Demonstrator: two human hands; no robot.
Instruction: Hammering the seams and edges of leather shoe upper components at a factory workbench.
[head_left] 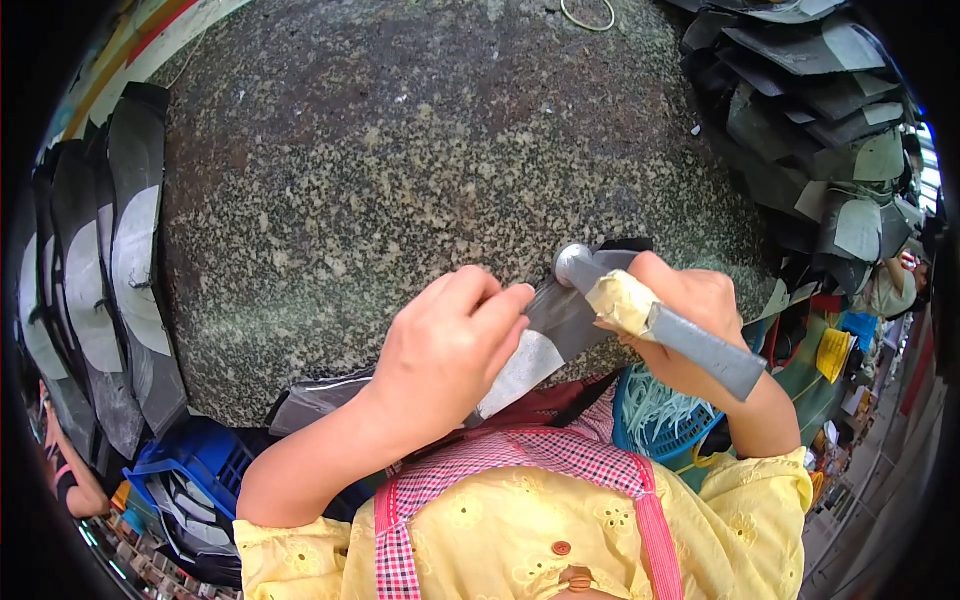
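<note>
My right hand [692, 300] is wrapped round a hammer [708, 352] with a long grey metal head and yellowish tape around its middle. The hammer's round face is close above a black leather-like piece [585, 325] with a pale grey patch, at the near edge of a speckled stone slab [450, 190]. With curled fingers, my left hand [440, 345] pinches this piece just left of the hammer face. Whether the face touches it, I cannot tell. Another dark piece [320, 402] lies by my left forearm along the slab's near edge.
Stacks of similar black pieces flank the slab, one at left [135, 260] and a larger one at right [810, 110]. A blue crate [190, 465] stands lower left; a blue basket of pale strips [665, 415] is near my right arm. A thin ring [588, 14] lies at the far edge.
</note>
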